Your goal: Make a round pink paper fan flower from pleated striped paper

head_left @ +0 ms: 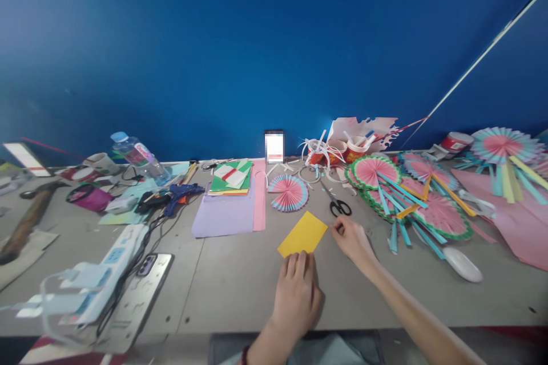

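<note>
A yellow sheet of paper (303, 234) lies at an angle on the grey table in front of me. My left hand (297, 288) rests with its fingertips on the paper's near edge, fingers together and bent. At the right corner of the sheet, my right hand (351, 238) has its thumb and index finger pinched on the paper. Just beyond the right hand are black-handled scissors (340, 207). Behind the yellow sheet sits a pink and blue pleated paper fan (288, 193), partly opened into a round.
Purple paper (225, 217), a blue glue gun (182, 197), a power strip (112, 274) and a phone (141, 302) are on the left. Watermelon-like paper fans (443, 214) and a white oval object (463, 264) lie right. Red cups (356, 151) stand by the blue wall.
</note>
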`<state>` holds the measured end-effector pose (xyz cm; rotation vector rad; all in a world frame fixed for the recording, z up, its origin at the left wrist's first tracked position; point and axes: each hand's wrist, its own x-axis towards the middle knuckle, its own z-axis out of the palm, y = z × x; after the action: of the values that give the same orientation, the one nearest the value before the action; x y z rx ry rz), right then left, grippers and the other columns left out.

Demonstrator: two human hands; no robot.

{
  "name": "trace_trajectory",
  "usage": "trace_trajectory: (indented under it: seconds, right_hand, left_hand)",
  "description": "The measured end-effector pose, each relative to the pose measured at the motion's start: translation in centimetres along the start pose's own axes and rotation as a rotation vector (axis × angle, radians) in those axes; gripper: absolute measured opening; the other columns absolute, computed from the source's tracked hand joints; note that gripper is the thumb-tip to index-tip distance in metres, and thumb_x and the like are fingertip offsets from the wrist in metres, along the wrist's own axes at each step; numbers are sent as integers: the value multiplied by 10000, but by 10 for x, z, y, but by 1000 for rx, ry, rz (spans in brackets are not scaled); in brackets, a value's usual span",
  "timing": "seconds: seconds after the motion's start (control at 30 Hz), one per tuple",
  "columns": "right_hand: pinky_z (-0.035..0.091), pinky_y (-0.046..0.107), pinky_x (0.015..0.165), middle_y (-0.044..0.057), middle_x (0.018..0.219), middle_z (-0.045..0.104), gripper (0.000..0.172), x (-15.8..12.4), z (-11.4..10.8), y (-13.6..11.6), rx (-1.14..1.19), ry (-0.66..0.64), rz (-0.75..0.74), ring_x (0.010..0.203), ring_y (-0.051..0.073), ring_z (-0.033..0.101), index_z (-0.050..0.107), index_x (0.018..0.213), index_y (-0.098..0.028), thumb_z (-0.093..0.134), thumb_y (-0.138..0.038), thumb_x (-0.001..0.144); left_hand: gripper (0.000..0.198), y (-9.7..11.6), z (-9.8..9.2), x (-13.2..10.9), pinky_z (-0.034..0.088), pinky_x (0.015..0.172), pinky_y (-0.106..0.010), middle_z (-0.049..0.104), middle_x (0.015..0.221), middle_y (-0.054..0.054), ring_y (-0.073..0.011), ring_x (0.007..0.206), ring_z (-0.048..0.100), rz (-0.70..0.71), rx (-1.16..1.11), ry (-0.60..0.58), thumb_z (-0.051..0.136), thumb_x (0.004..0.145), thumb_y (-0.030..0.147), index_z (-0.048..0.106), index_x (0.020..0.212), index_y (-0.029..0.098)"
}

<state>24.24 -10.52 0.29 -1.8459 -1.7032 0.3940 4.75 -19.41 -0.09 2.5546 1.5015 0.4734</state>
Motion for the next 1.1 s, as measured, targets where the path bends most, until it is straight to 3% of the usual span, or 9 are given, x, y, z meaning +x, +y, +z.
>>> trace_trajectory:
  seconds: [0.13,0.47,0.9,1.1]
  right_hand:
    - [344,241,507,-20,518,495,196,2,1,6,49,23,-33,480,139,489,434,592,-219,479,-337,741]
    - [357,236,507,-8,592,578,226,-6,-2,0,72,-70,-75,495,124,477,545,619,-203,551,-383,757]
    - [333,233,474,-25,499,515,213,2,1,7,77,-38,-21,451,130,470,504,607,-209,505,-367,751]
    - [402,253,535,0,634,574,181,-4,4,7,22,53,-93,508,134,503,535,720,-198,475,-337,818]
  left_hand:
    - [536,0,1,0,382,991,-440,519,1234,-116,-275,1120,449,6,10,18,456,829,199,420,1359,133]
    - [544,0,0,0,373,1000,-447,511,1237,-116,-279,1122,440,15,-18,24,441,816,159,418,1357,115]
    - [559,1,-3,1,374,1003,-446,518,1231,-118,-274,1115,443,10,-3,4,458,796,153,423,1352,109]
    - [553,1,-2,1,357,1015,-435,513,1258,-115,-274,1132,441,9,10,0,469,815,195,418,1362,131]
